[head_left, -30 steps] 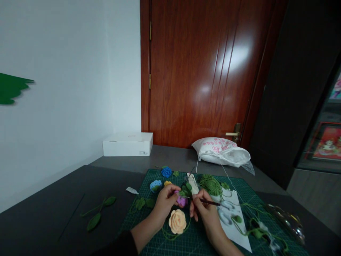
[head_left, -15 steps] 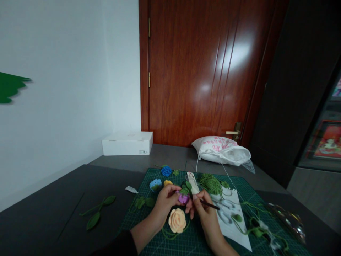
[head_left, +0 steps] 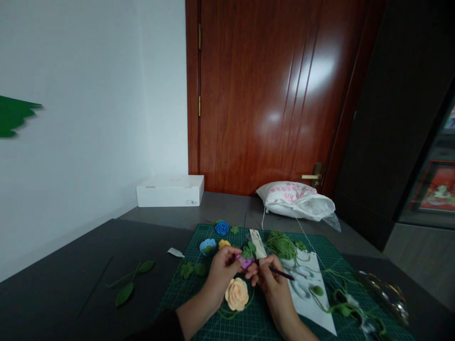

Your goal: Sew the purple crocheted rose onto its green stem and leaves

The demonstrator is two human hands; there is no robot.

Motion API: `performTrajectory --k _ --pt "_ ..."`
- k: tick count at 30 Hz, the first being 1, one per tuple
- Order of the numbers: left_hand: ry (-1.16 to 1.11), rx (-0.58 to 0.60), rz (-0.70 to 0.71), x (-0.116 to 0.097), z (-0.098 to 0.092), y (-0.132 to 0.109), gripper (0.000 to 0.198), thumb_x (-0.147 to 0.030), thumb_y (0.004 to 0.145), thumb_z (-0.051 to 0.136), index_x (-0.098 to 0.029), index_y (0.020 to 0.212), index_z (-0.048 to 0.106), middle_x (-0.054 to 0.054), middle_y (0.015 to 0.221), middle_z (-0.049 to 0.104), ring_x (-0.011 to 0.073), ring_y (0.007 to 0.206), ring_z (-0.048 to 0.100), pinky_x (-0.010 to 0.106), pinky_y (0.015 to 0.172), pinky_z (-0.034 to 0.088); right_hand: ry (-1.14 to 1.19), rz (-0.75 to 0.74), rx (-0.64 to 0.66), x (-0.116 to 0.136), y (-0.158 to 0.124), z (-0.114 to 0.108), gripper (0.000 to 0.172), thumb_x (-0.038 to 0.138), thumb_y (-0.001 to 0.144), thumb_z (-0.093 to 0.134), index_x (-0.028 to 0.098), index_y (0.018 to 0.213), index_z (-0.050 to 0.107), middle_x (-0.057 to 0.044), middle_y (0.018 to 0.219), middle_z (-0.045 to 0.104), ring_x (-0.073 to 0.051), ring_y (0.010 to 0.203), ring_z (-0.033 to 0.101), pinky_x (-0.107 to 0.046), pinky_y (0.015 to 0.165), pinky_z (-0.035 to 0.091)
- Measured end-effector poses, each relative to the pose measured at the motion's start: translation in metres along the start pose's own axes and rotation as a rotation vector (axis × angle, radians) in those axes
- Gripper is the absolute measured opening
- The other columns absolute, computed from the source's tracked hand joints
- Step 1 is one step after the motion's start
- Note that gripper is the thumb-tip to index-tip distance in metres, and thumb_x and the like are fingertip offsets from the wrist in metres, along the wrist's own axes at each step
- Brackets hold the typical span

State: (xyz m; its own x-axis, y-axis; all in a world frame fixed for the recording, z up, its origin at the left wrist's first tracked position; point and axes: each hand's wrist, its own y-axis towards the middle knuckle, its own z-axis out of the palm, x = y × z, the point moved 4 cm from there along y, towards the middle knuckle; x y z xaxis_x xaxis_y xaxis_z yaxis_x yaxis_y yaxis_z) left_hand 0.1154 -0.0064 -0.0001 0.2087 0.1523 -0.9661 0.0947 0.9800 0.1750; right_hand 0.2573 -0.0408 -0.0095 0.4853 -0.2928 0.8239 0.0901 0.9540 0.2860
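My left hand [head_left: 224, 266] pinches a purple crocheted flower [head_left: 245, 261] with a green top, above the cutting mat. Close against its right side, my right hand [head_left: 268, 277] is closed round a slim dark-handled tool [head_left: 282, 273], like a crochet hook; its tip is hidden by the fingers and flower. Green leaves [head_left: 249, 249] show just above the purple flower. A peach crocheted rose [head_left: 237, 294] lies below, between my wrists. Beyond my left hand are a light-blue flower [head_left: 207, 246], a small yellow flower [head_left: 223, 244] and a blue rose [head_left: 222, 228].
A green yarn bundle [head_left: 281, 245] and scissors [head_left: 302, 282] on white paper [head_left: 317, 314] lie right on the green mat [head_left: 322, 241]. Loose green strands and a shiny packet [head_left: 386, 293] are farther right. A leafy stem [head_left: 125, 294] lies left. Behind are a white box [head_left: 170, 192] and a white bag [head_left: 293, 196].
My right fingers have closed in slightly on the purple flower, and the dark tool has shifted a little to the right. My left hand has barely moved.
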Motion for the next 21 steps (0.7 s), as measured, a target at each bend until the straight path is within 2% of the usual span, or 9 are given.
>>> performTrajectory --k 7,11,21 --pt "0.044 0.008 0.047 0.004 0.000 0.004 0.027 -0.028 0.065 0.081 -0.017 0.084 0.064 0.002 0.072 0.068 0.0184 0.068 0.065 0.030 0.067 0.051 0.100 0.062 -0.025 -0.001 0.000 0.000 0.037 0.048 0.078 0.078 0.019 0.074 0.055 0.001 0.066 0.069 -0.009 0.053 0.059 -0.018 0.048 0.042" --pt "0.064 0.010 0.065 0.004 0.000 0.004 0.023 -0.027 0.068 0.077 -0.017 0.085 0.066 0.002 0.073 0.068 0.0180 0.068 0.065 0.029 0.067 0.050 0.162 0.124 -0.050 -0.006 0.003 -0.002 0.041 0.048 0.071 0.083 0.018 0.070 0.055 -0.001 0.063 0.068 -0.009 0.050 0.057 -0.017 0.043 0.037" --pt "0.079 0.033 0.072 0.002 0.000 0.004 0.022 -0.022 0.067 0.077 -0.017 0.086 0.066 0.002 0.073 0.069 0.0179 0.068 0.066 0.028 0.067 0.051 0.267 0.247 -0.110 -0.015 0.002 -0.007 0.041 0.042 0.066 0.088 0.018 0.075 0.057 -0.001 0.064 0.069 -0.009 0.051 0.058 -0.015 0.043 0.036"
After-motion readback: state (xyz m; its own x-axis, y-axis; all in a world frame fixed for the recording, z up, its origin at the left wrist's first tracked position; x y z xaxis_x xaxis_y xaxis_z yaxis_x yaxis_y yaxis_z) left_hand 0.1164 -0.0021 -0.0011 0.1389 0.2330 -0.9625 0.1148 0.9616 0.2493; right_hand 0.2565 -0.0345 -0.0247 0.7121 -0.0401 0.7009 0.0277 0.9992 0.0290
